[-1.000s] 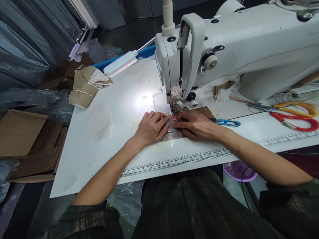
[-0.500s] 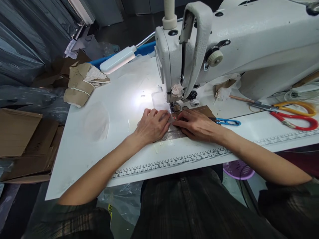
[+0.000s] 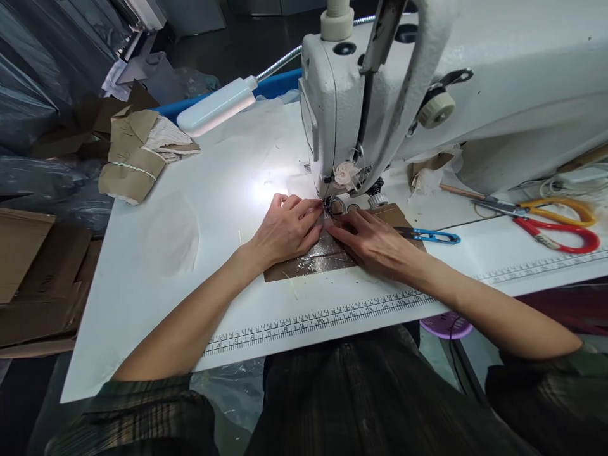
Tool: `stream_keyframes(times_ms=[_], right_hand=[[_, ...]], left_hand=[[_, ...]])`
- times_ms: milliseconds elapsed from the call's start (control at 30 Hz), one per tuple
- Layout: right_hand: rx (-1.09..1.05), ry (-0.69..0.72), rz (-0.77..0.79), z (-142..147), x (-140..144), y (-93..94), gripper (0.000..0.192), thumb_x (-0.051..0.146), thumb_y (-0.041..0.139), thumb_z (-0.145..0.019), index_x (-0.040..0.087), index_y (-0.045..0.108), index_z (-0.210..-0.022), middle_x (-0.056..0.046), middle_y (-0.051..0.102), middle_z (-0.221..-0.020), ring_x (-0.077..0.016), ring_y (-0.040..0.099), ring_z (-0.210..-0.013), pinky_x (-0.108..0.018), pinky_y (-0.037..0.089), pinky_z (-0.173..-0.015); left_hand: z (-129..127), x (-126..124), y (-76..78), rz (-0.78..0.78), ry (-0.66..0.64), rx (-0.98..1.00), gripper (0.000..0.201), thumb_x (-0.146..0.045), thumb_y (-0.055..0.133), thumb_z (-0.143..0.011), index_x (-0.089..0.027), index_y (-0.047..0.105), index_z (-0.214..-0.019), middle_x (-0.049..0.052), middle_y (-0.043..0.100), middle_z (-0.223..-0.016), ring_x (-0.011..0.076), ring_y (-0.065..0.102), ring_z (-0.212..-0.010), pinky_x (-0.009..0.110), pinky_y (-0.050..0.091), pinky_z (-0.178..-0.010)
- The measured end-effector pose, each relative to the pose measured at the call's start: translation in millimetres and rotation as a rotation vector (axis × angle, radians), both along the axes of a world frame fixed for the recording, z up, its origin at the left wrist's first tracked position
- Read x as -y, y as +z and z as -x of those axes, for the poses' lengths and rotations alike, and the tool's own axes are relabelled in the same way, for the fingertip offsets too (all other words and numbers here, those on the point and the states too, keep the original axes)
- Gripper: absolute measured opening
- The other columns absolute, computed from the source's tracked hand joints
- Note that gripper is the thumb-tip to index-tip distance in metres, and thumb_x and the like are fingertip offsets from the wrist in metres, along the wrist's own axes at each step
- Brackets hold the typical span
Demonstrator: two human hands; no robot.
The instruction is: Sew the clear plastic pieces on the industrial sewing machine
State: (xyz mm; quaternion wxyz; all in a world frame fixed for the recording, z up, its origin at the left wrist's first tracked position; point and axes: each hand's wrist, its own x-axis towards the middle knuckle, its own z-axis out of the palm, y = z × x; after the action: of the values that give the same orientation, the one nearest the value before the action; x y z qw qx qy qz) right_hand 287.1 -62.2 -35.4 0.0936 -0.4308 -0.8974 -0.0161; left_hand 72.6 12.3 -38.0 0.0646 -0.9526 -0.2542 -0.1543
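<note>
Together, both hands lay flat on a brown piece of fabric (image 3: 311,259) that rested on the white table (image 3: 190,253), right in front of the needle area of a white sewing machine (image 3: 427,95). The left hand (image 3: 285,229) pressed down on the fabric's left part with fingers spread a little, their tips reaching up to the presser foot. The right hand (image 3: 375,244) pressed on the right part, its fingers stretched out toward the left hand's fingertips, the two nearly touching. Neither hand gripped anything; both were open, palms down, pinning the fabric to the table. A shiny clear layer seemed to cover the fabric's near end.

Just beside the right wrist lay a small pair of blue-handled snips (image 3: 430,237). Farther right, well apart, lay large scissors with red and yellow handles (image 3: 555,225). A white lamp on a flexible neck (image 3: 216,113) lit a bright patch on the table beside the machine head. At the table's far left corner sat a bundle of tan cloth pieces (image 3: 137,155) tied with a band.

Printed along the table's near edge ran a ruler scale (image 3: 313,322); its numbers could be made out, among them 4 to 9 and on past 10, too small to read fully. No brand name could be read on the machine.
</note>
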Motion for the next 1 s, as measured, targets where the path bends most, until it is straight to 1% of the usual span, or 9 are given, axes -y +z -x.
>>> stream_keyframes(times_ms=[133, 233, 367, 500, 800, 1000], right_hand=[[0.019, -0.016, -0.004, 0.6, 1.7, -1.6, 0.033, 0.01, 0.04, -0.097, 0.012, 0.057, -0.125, -0.017, 0.055, -0.108, -0.0275, 0.049, -0.096, -0.041, 0.048, -0.08], [0.019, -0.026, -0.011, 1.0, 2.9, -2.1, 0.033, 0.01, 0.039, -0.098, 0.012, 0.056, -0.127, -0.016, 0.055, -0.11, -0.0272, 0.049, -0.098, -0.04, 0.049, -0.082], [0.028, -0.035, 0.005, 1.2, 4.2, -1.1, 0.033, 0.011, 0.04, -0.098, 0.011, 0.057, -0.126, -0.016, 0.054, -0.111, -0.0273, 0.049, -0.098, -0.041, 0.049, -0.083], [0.01, -0.029, 0.009, 0.4, 4.3, -0.9, 0.033, 0.011, 0.041, -0.098, 0.011, 0.056, -0.127, -0.016, 0.054, -0.11, -0.0268, 0.048, -0.098, -0.041, 0.049, -0.083], [-0.061, -0.018, -0.004, -1.0, 2.7, -5.2, 0.031, 0.013, 0.043, -0.098, 0.011, 0.058, -0.125, -0.016, 0.054, -0.109, -0.0272, 0.048, -0.099, -0.041, 0.05, -0.082], [-0.082, -0.02, -0.013, 0.5, 3.6, -3.4, 0.029, 0.013, 0.042, -0.098, 0.011, 0.062, -0.119, -0.017, 0.055, -0.106, -0.0267, 0.049, -0.096, -0.042, 0.05, -0.082]], left_hand=[[0.9, -1.3, -1.9, -0.01, -0.009, -0.004, 0.028, -0.028, 0.047, -0.094, -0.016, 0.062, -0.114, 0.01, 0.062, -0.13, 0.0264, 0.058, -0.094, 0.042, 0.038, -0.075], [1.0, -0.9, -1.1, 0.014, 0.001, -0.002, 0.029, -0.028, 0.046, -0.094, -0.016, 0.063, -0.115, 0.01, 0.063, -0.129, 0.0266, 0.058, -0.095, 0.043, 0.039, -0.074], [0.7, 1.2, 0.2, 0.073, 0.017, 0.033, 0.031, -0.029, 0.047, -0.094, -0.015, 0.063, -0.116, 0.01, 0.065, -0.127, 0.0269, 0.059, -0.096, 0.045, 0.04, -0.078], [1.0, 1.7, -0.9, 0.105, 0.011, 0.081, 0.03, -0.029, 0.05, -0.092, -0.015, 0.066, -0.114, 0.01, 0.065, -0.126, 0.0264, 0.06, -0.095, 0.047, 0.041, -0.082], [2.5, -0.6, -5.9, 0.067, -0.024, 0.15, 0.029, -0.028, 0.054, -0.09, -0.015, 0.066, -0.114, 0.008, 0.067, -0.124, 0.0249, 0.061, -0.093, 0.048, 0.042, -0.087], [2.5, -0.1, -7.2, 0.09, -0.017, 0.14, 0.029, -0.029, 0.054, -0.09, -0.018, 0.066, -0.115, 0.008, 0.065, -0.127, 0.0247, 0.06, -0.094, 0.048, 0.041, -0.088]])
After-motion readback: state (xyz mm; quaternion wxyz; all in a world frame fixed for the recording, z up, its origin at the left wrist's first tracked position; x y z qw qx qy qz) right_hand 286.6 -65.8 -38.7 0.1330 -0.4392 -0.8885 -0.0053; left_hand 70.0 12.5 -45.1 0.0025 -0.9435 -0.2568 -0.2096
